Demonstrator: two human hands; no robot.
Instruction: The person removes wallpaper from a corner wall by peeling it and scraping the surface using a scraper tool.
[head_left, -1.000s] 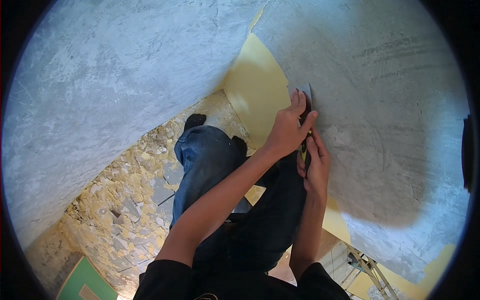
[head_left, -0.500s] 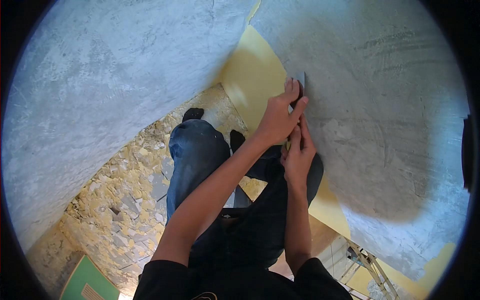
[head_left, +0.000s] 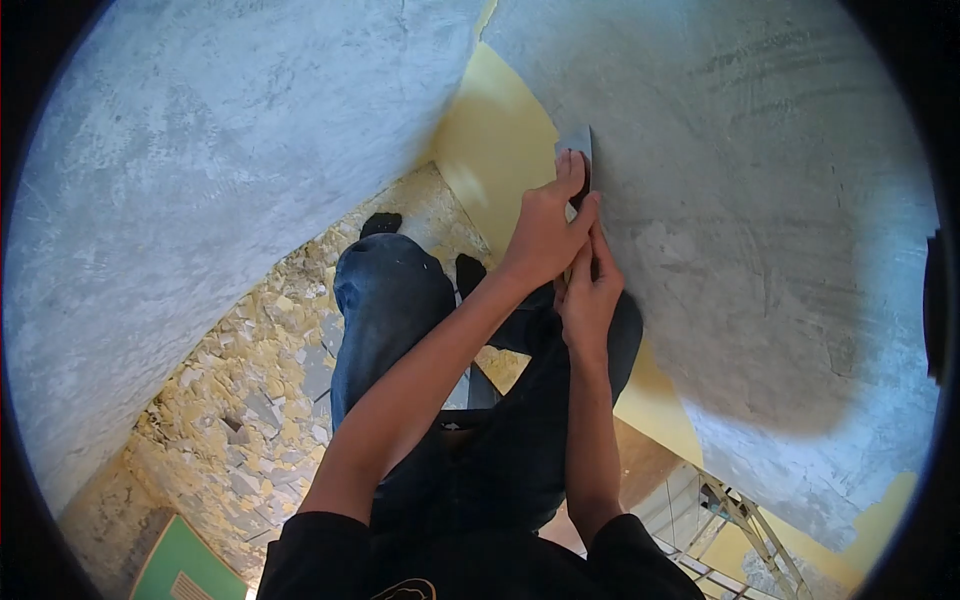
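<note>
A metal scraper (head_left: 578, 137) lies with its flat blade against the wall on my right, at the border of yellow paint (head_left: 500, 125) and bare grey plaster (head_left: 700, 180). My left hand (head_left: 548, 232) is closed on its upper part, with fingertips pressed on the blade. Lower down, my right hand (head_left: 590, 302) wraps round the handle end, which the fingers mostly hide. Both hands work close together, above my bent right knee.
Paint chips and flakes (head_left: 250, 400) cover the floor at the left. A grey wall (head_left: 220, 150) meets the other in a corner ahead. A green board (head_left: 180, 565) stands at lower left, a ladder (head_left: 755, 540) at lower right.
Both hands and the scraper have shifted slightly up and left in view, and more of the blade shows. The whole view has also moved a little.
</note>
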